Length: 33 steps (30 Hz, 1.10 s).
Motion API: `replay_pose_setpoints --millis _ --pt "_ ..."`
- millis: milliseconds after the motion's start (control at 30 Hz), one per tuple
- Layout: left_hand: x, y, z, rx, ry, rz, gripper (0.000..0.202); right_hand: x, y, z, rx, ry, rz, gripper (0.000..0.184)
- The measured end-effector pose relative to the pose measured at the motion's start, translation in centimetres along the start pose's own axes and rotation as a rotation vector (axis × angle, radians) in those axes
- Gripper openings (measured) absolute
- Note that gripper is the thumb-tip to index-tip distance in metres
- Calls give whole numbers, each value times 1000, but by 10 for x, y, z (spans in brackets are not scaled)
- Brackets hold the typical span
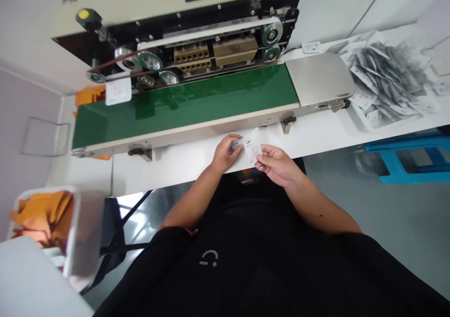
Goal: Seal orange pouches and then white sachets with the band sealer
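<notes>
Two hands work together: your left hand [225, 154] and right hand [277, 166] both pinch a white sachet [252, 146], just nearer you than the green conveyor belt [183, 106] of a band sealer [218, 50].

I'm pinching a white sachet [252, 146] printed in pink, above my black shirt [211, 270] with its white mark at 6 o'clock. A green belt [183, 99] is gleaming at 12, a grey-and-white heap [383, 80] is lying at 2, a blue stool [404, 160] is standing at 3, and orange bags [45, 218] are spilling at 8.
</notes>
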<state>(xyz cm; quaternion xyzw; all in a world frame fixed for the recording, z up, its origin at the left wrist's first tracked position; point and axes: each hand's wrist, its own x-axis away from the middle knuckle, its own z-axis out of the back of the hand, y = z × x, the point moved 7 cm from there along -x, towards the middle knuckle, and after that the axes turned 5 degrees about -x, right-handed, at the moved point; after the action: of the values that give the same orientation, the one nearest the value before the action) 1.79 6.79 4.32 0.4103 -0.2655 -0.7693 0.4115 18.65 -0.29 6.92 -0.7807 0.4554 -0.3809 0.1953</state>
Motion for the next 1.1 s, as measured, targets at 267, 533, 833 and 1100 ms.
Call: replay_pose_setpoints --millis 267,533,833,1100 --pt "0 -3 -3 -5 11 8 24 -11 -113 24 228 112 388 41" --pt "0 -4 -1 23 20 29 24 -47 -231 59 331 342 510 21" --pt "-2 0 -1 -7 1 23 26 -91 -253 66 391 488 404 30" --pt "-3 2 -1 3 -7 -6 22 -117 -234 20 444 408 300 24"
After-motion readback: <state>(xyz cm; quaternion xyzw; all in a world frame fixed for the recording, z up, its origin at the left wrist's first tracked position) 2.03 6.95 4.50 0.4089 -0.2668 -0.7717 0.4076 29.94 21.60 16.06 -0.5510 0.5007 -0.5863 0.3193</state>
